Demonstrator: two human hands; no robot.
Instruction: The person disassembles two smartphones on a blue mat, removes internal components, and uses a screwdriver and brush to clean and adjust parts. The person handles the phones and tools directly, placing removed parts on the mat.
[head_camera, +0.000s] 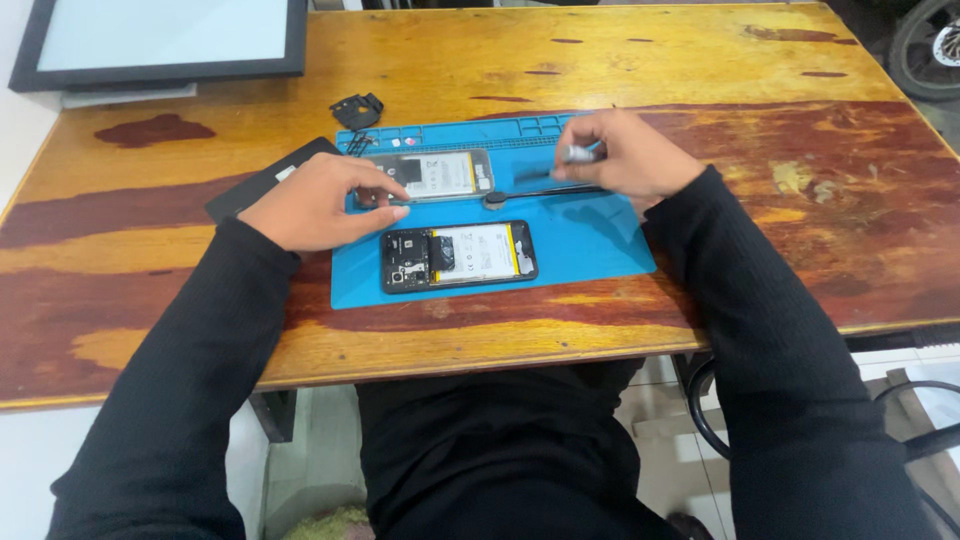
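On a scuffed wooden table (700, 60), the blue repair mat (590, 240) holds an opened phone (430, 175) at 12 o'clock, left hand (315, 205) fingers pressed on its edge, right hand (625, 155) pinching a thin metal tool (578, 153); it looks light, stiff and fragile, so grip the frame sides.

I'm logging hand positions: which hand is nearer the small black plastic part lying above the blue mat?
Left. The left hand rests just below the black plastic part; the right hand is far off to its right, over the blue mat.
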